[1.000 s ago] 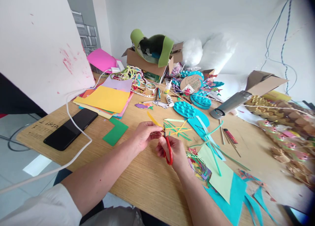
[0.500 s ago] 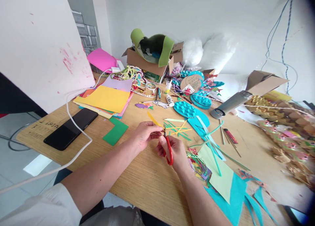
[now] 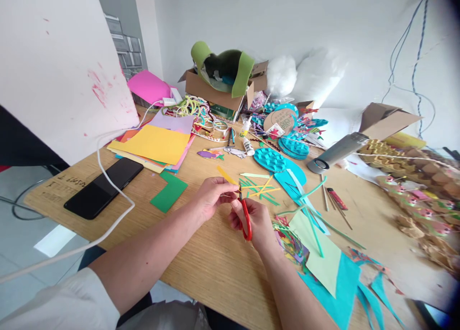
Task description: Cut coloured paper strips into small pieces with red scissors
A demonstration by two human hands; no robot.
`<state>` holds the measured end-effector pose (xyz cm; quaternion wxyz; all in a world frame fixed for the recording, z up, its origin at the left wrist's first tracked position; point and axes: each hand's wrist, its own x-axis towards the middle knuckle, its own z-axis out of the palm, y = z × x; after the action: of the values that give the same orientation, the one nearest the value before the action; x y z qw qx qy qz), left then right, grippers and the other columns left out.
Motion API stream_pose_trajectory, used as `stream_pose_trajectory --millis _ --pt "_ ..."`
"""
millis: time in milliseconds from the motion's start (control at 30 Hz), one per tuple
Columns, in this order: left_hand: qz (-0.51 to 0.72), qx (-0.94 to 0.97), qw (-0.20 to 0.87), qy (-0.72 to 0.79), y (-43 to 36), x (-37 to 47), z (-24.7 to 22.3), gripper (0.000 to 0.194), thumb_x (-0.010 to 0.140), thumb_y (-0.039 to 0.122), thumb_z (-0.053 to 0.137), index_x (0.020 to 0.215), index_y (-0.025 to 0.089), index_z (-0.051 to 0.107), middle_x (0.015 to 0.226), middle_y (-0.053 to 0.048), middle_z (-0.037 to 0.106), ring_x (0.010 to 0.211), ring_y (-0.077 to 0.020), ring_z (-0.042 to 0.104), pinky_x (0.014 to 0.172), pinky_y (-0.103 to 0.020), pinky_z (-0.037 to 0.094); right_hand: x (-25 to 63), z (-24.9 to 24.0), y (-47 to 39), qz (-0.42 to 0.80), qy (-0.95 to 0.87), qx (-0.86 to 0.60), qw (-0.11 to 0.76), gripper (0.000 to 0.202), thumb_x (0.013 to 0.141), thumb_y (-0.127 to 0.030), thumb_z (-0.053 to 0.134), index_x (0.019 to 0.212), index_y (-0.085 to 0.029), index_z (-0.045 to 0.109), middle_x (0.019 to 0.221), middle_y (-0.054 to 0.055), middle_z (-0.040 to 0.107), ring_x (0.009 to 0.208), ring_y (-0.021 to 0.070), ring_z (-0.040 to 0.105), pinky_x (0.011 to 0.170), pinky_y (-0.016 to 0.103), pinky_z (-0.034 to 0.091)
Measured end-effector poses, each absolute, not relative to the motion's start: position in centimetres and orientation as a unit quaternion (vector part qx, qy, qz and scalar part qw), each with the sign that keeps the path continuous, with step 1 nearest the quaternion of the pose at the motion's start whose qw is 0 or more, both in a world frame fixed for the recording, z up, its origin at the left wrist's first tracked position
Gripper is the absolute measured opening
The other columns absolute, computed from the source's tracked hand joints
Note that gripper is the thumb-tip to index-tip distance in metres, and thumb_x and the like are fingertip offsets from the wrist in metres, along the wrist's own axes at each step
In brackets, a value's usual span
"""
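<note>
The left hand (image 3: 210,198) has its grip closed in a light pinch, thumb above and fingers curled below, on a narrow yellow paper piece (image 3: 226,174) that juts out past the fingertips toward the far left. The right hand (image 3: 257,219) has its grip wrapped around the red-handled scissors (image 3: 247,219), with fingers curled about the loops and the blades pointing away from the body. The blades stand right at the near end of the yellow paper piece, beside the left fingertips; how wide they are parted is too small to tell. Both hands are close together above the wooden surface (image 3: 215,267). Just beyond the scissors, thin green and yellow strips (image 3: 266,186) lie crossed over one another. An angular green paper piece (image 3: 168,194) lies left of the left hand, near a stack of coloured paper (image 3: 158,145) and a black phone (image 3: 100,191).
</note>
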<state>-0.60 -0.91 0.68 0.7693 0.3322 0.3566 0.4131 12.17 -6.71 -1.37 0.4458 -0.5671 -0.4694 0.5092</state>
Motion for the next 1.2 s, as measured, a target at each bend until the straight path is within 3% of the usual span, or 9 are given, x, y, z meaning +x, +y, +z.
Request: stream_pose_trajectory --millis 1200 --pt "0.403 0.405 0.73 0.376 -0.6 -0.7 0.6 0.017 0.059 0.025 0.072 0.058 0.012 0.06 0.059 -0.002 0.062 0.054 -0.0094 0.056 0.056 -0.022 0.043 12.0 -0.4 -6.6 0.504 -0.474 -0.574 0.439 0.05 0.063 -0.061 0.073 0.057 -0.018 0.048 0.047 0.002 0.061 0.037 0.0121 0.054 0.037 0.02 0.041"
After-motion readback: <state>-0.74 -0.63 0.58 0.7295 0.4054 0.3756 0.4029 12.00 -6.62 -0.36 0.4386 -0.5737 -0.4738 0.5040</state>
